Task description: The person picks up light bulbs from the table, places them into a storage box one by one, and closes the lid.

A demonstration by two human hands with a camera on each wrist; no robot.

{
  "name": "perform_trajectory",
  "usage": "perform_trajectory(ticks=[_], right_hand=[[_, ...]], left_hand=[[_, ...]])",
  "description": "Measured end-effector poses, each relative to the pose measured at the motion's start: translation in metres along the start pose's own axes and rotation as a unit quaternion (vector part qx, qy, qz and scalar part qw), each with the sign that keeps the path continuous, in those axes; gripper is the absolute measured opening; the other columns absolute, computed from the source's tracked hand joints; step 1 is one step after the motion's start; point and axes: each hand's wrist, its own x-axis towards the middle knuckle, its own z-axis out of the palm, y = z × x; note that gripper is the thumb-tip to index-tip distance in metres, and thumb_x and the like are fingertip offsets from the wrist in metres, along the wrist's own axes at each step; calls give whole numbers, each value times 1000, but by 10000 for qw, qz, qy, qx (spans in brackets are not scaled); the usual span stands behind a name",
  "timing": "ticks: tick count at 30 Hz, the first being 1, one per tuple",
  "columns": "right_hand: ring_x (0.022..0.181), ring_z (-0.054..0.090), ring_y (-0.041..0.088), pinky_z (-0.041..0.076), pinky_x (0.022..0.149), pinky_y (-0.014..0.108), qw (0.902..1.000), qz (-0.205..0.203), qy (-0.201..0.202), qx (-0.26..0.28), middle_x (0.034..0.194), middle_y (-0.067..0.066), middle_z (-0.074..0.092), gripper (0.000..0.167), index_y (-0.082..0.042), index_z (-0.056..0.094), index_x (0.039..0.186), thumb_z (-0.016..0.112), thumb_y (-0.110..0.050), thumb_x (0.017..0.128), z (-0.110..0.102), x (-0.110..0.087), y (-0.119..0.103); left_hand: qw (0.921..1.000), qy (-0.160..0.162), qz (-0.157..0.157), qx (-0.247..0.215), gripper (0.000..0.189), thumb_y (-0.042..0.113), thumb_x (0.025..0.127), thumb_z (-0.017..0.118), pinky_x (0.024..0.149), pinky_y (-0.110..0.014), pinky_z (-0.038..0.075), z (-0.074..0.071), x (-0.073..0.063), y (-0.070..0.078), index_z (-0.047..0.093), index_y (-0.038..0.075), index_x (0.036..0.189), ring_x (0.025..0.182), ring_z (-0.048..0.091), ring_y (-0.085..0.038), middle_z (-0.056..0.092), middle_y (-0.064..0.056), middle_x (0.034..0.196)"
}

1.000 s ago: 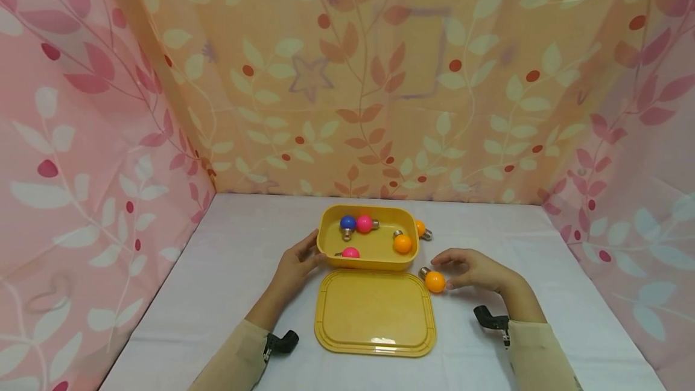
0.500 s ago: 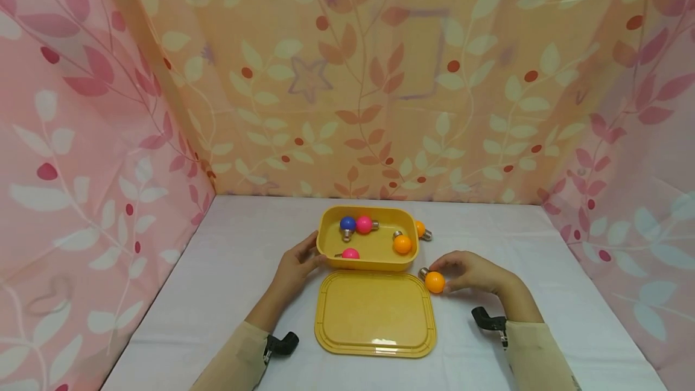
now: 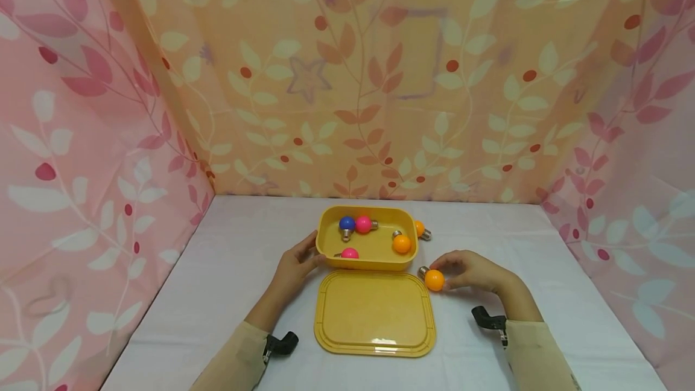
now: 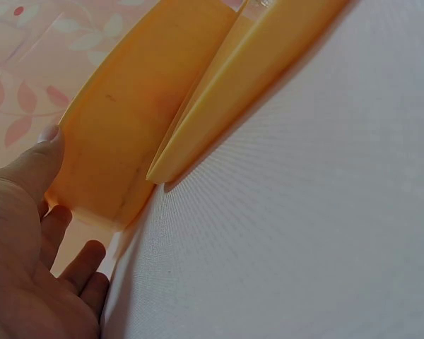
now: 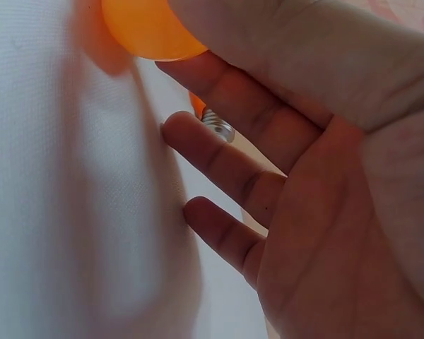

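Note:
My left hand (image 3: 293, 267) holds the left end of a yellow plastic box (image 3: 369, 263), its thumb at the near corner. In the left wrist view the thumb lies against the box wall (image 4: 120, 134). Inside the box are a blue bulb (image 3: 347, 224), two pink bulbs, one at the back (image 3: 363, 224) and one by the near wall (image 3: 350, 253), and an orange bulb (image 3: 402, 244). To the right of the box, my right hand (image 3: 478, 271) pinches another orange light bulb (image 3: 434, 280) between thumb and fingers, beside the lid's corner. The other fingers spread loosely in the right wrist view.
A flat yellow lid (image 3: 374, 315) lies on the white cloth (image 3: 244, 222) just in front of the box. One more orange bulb (image 3: 420, 229) sits outside, behind the box's right end. Patterned curtains (image 3: 347, 107) enclose the back and both sides.
My right hand's fingers have closed in on the orange bulb beside the lid. The left hand and the box have stayed in place.

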Motion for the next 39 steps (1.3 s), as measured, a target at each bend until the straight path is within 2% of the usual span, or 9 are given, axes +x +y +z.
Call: perform_trajectory(ticks=[6, 14, 20, 27, 32, 39], right_hand=[[121, 61, 32, 40, 111, 66, 9999, -22, 27, 140, 124, 2, 71, 37, -19, 74, 121, 84, -24, 85, 0, 0, -1], [126, 57, 34, 33, 113, 72, 9996, -15, 270, 130, 122, -4, 72, 36, -25, 73, 121, 83, -30, 87, -1, 0, -3], [132, 52, 40, 32, 109, 77, 9976, 24, 679, -141, 124, -4, 70, 37, -30, 72, 122, 81, -36, 87, -7, -3, -7], [132, 51, 40, 36, 108, 74, 9915, 90, 1272, -250, 129, -7, 69, 38, -36, 71, 122, 81, -44, 86, -14, -9, -12], [131, 51, 39, 36, 107, 74, 9856, -37, 1677, -217, 129, -5, 68, 39, -34, 71, 124, 81, -42, 88, -18, -16, -13], [128, 51, 34, 35, 107, 73, 9815, -290, 1886, -167, 128, -5, 68, 39, -31, 69, 126, 80, -41, 89, -17, -11, -25]], left_hand=[[10000, 43, -5, 20, 66, 30, 94, 76, 121, -49, 35, -1, 0, -2, 47, 32, 154, 145, 45, -20, 56, 3, 152], [10000, 42, 9, 30, 67, 30, 94, 76, 122, -48, 34, -4, -2, -3, 47, 30, 155, 146, 44, -20, 56, 3, 151], [9999, 99, 55, 55, 67, 29, 94, 76, 122, -50, 33, -6, -3, -3, 47, 29, 155, 146, 45, -23, 55, 0, 152], [9999, 145, 88, -9, 67, 27, 94, 77, 122, -50, 34, -5, -3, 0, 48, 28, 154, 145, 46, -24, 55, 1, 152], [9999, 34, 114, -17, 66, 28, 95, 76, 121, -48, 34, 0, 0, 2, 47, 31, 155, 146, 44, -22, 54, 3, 153], [9999, 102, 39, 44, 65, 30, 94, 77, 121, -48, 34, 1, -1, 1, 48, 34, 153, 146, 44, -21, 52, 10, 153]])
